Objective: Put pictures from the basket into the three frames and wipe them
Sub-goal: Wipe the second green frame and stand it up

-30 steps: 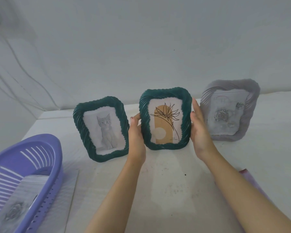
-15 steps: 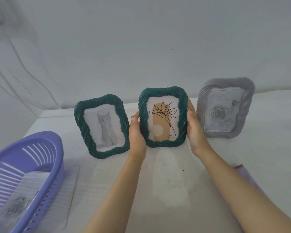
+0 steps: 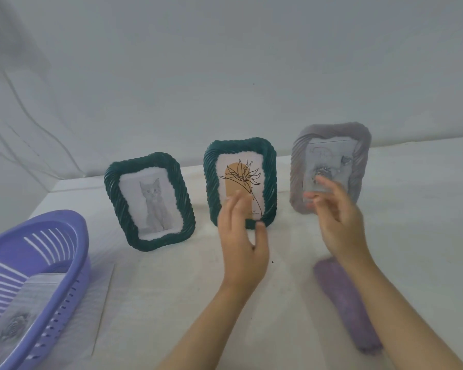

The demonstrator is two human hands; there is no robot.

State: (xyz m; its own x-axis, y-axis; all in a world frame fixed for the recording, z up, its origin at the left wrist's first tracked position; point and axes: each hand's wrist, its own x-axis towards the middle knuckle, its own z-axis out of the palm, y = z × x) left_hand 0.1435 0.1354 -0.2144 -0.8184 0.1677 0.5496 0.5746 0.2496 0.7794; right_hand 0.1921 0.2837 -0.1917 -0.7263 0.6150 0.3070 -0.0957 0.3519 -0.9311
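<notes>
Left hand [image 3: 241,247], right hand [image 3: 338,220] empty, fingers loosely spread. Could topple the flower frame [image 3: 269,180] or grey frame [image 3: 362,156] just behind while reaching for the purple cloth [image 3: 344,305].

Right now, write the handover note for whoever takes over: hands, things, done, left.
Left hand: open, empty, before the dark green wavy frame with the flower drawing.
Right hand: open, empty, before the grey wavy frame.
Done: these and the dark green cat-picture frame stand upright on the table, pictures in.
Purple cloth lies by the right forearm; purple plastic basket holds a spare picture.
Left: wiping, probably; whether any was wiped cannot be told.
</notes>
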